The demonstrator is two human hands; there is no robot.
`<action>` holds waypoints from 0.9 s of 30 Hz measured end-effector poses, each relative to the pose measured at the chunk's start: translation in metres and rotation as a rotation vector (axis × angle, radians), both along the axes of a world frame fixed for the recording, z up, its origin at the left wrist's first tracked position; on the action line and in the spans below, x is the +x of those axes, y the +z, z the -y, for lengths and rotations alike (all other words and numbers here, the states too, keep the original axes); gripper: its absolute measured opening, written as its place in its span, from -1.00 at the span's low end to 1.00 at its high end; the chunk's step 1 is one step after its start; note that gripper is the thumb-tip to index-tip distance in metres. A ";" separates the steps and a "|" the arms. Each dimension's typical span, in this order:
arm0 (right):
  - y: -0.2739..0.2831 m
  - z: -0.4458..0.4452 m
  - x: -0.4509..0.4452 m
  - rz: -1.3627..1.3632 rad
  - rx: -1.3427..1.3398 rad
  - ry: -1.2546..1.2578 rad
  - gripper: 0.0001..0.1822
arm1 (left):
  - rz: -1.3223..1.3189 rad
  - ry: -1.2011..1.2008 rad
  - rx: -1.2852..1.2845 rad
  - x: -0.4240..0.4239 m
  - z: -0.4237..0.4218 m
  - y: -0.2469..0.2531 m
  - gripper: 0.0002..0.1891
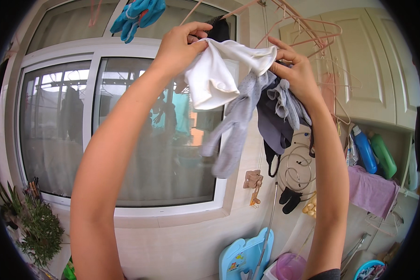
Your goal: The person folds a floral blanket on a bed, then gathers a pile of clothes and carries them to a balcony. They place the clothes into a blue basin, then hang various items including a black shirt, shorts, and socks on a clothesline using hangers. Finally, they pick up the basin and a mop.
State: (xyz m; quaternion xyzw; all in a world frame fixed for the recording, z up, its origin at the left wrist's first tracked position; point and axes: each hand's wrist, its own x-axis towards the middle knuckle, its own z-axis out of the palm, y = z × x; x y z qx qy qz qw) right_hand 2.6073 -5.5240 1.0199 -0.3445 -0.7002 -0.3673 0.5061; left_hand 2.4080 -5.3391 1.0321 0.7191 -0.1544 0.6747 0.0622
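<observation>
Both arms reach up in the head view. My left hand (183, 45) pinches one end of a small white cloth garment (213, 80), thumb against its upper edge. My right hand (294, 66) is at the garment's other end, with several laundry pieces bunched beneath it. Grey speckled cloth (236, 129) hangs down from there, slightly blurred, beside a dark grey garment (274, 119) with black straps. Pink hangers (315, 29) are overhead at the right. Behind my left fingers is a black mesh-like item (220, 29). Blue socks or gloves (138, 17) hang at the upper left.
A white-framed sliding window (154, 206) fills the wall ahead. Cream cabinets (360, 66) hang at the right above blue (364, 148) and green bottles (383, 155). Below are a light-blue plastic tub (245, 252), a purple basin (290, 267) and a metal pole (271, 217). Plants (40, 227) stand lower left.
</observation>
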 end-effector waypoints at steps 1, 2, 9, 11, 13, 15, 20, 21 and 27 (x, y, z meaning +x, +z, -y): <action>-0.005 0.002 -0.002 -0.018 -0.037 -0.010 -0.84 | 0.029 -0.003 0.025 0.001 -0.001 0.000 -0.65; -0.009 0.006 -0.004 -0.036 -0.074 -0.021 -0.84 | -0.003 0.022 0.032 0.002 -0.002 0.000 -0.68; -0.043 -0.002 -0.014 0.048 -0.102 -0.045 -0.83 | -0.159 0.326 0.311 0.000 0.002 -0.009 -0.78; -0.051 -0.005 -0.015 0.036 -0.126 -0.029 -0.84 | -0.068 0.471 0.314 0.006 0.001 -0.012 -0.80; -0.054 -0.007 -0.014 0.029 -0.106 -0.024 -0.85 | -0.170 0.553 0.141 0.003 0.010 -0.016 -0.79; -0.056 -0.010 -0.008 0.003 -0.100 -0.007 -0.85 | -0.159 0.600 0.052 0.005 0.009 -0.016 -0.71; -0.059 -0.012 -0.007 -0.111 -0.131 0.077 -0.87 | -0.115 0.440 0.033 0.007 -0.002 -0.024 -0.60; -0.060 -0.015 -0.010 -0.133 -0.134 0.108 -0.87 | -0.114 0.372 0.042 0.008 -0.001 -0.026 -0.61; -0.047 -0.048 -0.015 -0.104 -0.083 0.223 -0.88 | -0.267 -0.099 -0.043 0.014 0.001 -0.035 -0.75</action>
